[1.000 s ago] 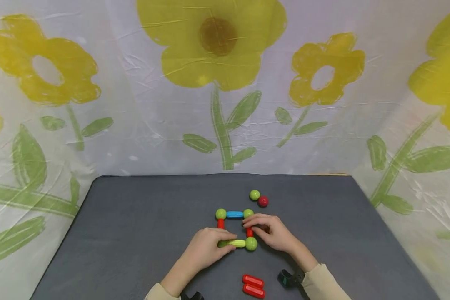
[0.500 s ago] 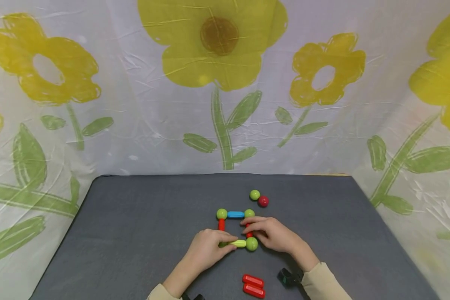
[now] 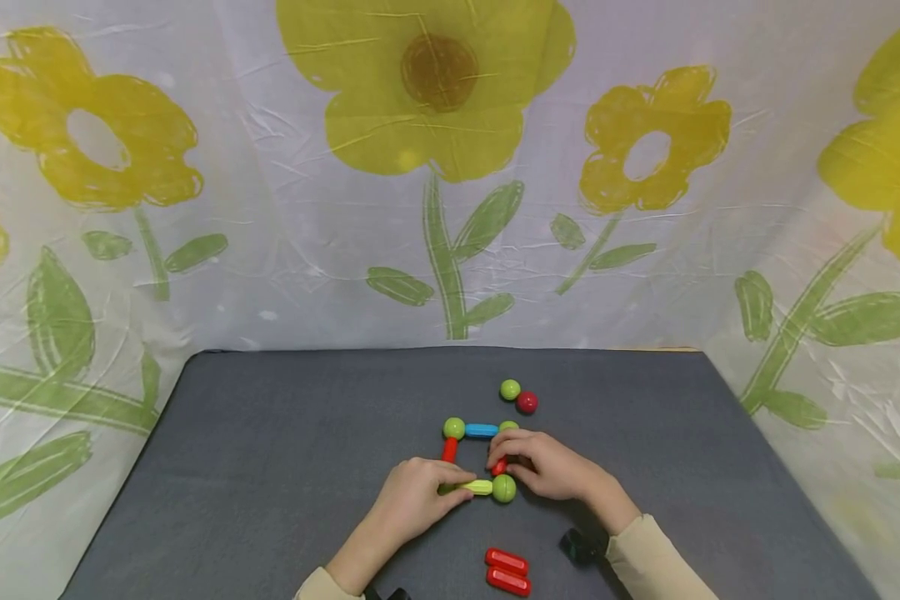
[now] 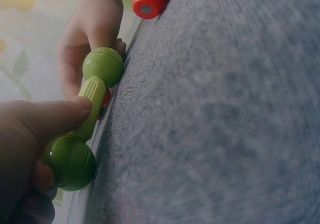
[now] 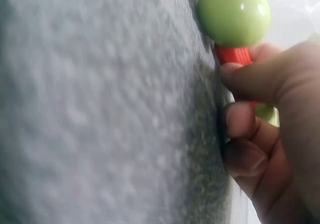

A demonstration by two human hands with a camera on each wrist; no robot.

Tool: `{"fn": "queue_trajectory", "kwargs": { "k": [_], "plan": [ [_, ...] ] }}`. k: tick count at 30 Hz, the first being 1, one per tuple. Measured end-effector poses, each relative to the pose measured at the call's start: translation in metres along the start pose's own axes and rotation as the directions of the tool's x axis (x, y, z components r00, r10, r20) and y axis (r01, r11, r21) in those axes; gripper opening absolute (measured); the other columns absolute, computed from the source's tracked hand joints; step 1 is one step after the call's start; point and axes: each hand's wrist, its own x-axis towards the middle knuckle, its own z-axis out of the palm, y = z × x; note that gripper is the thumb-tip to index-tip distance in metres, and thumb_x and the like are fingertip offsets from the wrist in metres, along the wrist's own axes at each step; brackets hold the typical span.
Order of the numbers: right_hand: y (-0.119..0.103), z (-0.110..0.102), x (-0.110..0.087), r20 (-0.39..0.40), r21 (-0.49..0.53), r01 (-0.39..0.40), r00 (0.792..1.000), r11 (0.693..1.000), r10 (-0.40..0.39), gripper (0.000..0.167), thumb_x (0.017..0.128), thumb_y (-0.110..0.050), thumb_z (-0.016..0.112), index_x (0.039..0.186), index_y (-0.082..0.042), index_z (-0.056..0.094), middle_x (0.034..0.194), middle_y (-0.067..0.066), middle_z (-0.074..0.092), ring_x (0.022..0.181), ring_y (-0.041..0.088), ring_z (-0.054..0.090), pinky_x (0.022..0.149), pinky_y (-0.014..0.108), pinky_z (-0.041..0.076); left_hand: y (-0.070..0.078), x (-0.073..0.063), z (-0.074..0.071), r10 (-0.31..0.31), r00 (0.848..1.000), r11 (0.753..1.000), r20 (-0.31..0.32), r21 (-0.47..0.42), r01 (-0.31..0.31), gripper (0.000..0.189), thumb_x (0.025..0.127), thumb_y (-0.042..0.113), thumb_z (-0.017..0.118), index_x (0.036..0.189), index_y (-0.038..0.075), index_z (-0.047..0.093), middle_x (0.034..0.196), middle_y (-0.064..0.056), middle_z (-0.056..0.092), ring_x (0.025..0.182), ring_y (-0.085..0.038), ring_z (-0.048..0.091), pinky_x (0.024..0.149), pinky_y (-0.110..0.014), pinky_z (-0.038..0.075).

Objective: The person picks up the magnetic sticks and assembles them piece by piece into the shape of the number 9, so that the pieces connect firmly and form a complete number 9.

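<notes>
Balls and rods are joined into a four-sided frame on the dark mat. My left hand (image 3: 420, 493) grips its near-left corner, thumb along the yellow-green rod (image 4: 91, 97) and fingers around the green ball (image 4: 70, 163). At the right side, my right hand (image 3: 551, 468) pinches a red rod (image 5: 234, 55) between thumb and fingers, just beyond the near-right green ball (image 3: 504, 488). A blue rod (image 3: 482, 431) forms the far side, between a green ball (image 3: 454, 428) and another green ball (image 3: 508, 426) partly behind my right fingers. The left red rod (image 3: 450, 450) slants rightward going away.
Two loose red rods (image 3: 507, 572) lie side by side near the mat's front. Beyond the frame a loose green ball (image 3: 510, 389) and a red ball (image 3: 527, 402) sit together. A flower-painted sheet (image 3: 307, 250) hangs behind the mat (image 3: 285, 433).
The frame's far side has shifted right, so its shape now leans. My right fingers have curled closer around the right red rod. My left hand has barely moved.
</notes>
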Motion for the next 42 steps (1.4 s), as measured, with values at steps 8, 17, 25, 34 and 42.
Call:
{"fn": "queue_trajectory", "kwargs": {
  "k": [8, 17, 25, 34, 42],
  "plan": [
    [0.005, -0.004, 0.002, 0.003, 0.084, -0.003, 1.0, 0.996, 0.003, 0.03, 0.102, 0.006, 0.062, 0.116, -0.018, 0.075, 0.125, -0.002, 0.067, 0.113, 0.011, 0.062, 0.086, 0.028, 0.055, 0.0, -0.001, -0.001, 0.007, 1.0, 1.0, -0.006, -0.007, -0.007, 0.021, 0.09, 0.026, 0.086, 0.11, 0.021, 0.087, 0.107, 0.007, 0.081, 0.094, -0.009, 0.076, 0.077, -0.031, 0.061],
    [0.009, -0.004, 0.002, -0.02, 0.117, 0.026, 1.0, 0.993, -0.023, 0.034, 0.097, 0.011, 0.062, 0.111, -0.017, 0.075, 0.12, -0.002, 0.067, 0.093, 0.008, 0.059, 0.075, 0.025, 0.053, -0.001, -0.003, -0.001, 0.008, 0.999, 1.0, -0.04, -0.007, -0.009, 0.021, 0.09, 0.025, 0.086, 0.111, 0.02, 0.087, 0.108, 0.006, 0.081, 0.096, -0.01, 0.077, 0.079, -0.033, 0.062],
    [0.007, -0.003, -0.005, -0.151, 0.138, 0.057, 0.988, 0.989, -0.036, 0.039, 0.097, 0.014, 0.059, 0.121, -0.013, 0.076, 0.127, 0.006, 0.07, 0.096, 0.015, 0.065, 0.073, 0.026, 0.053, -0.001, -0.003, -0.002, 0.005, 0.999, 1.0, -0.043, 0.0, -0.005, 0.02, 0.09, 0.026, 0.086, 0.11, 0.021, 0.087, 0.107, 0.006, 0.081, 0.096, -0.01, 0.077, 0.078, -0.033, 0.062],
    [-0.014, 0.009, -0.027, -0.473, 0.154, -0.194, 0.846, 0.969, 0.245, 0.029, 0.097, -0.012, 0.08, 0.125, -0.009, 0.072, 0.117, 0.009, 0.068, 0.055, 0.002, 0.048, 0.05, 0.024, 0.045, 0.0, -0.003, -0.004, -0.025, 0.998, 1.0, -0.051, 0.006, 0.025, 0.036, 0.09, 0.033, 0.088, 0.123, 0.02, 0.081, 0.123, 0.005, 0.074, 0.096, -0.01, 0.072, 0.078, -0.034, 0.06],
    [-0.02, 0.025, -0.033, -0.379, 0.219, -0.3, 0.85, 0.928, 0.365, 0.043, 0.087, -0.034, 0.091, 0.12, -0.014, 0.07, 0.107, 0.003, 0.07, 0.053, 0.0, 0.047, 0.05, 0.023, 0.045, -0.018, -0.01, -0.019, -0.175, 0.985, 0.984, 0.007, -0.034, 0.175, 0.061, 0.085, 0.047, 0.089, 0.138, 0.023, 0.069, 0.126, 0.006, 0.065, 0.108, -0.016, 0.068, 0.086, -0.043, 0.059]
  ]
}}
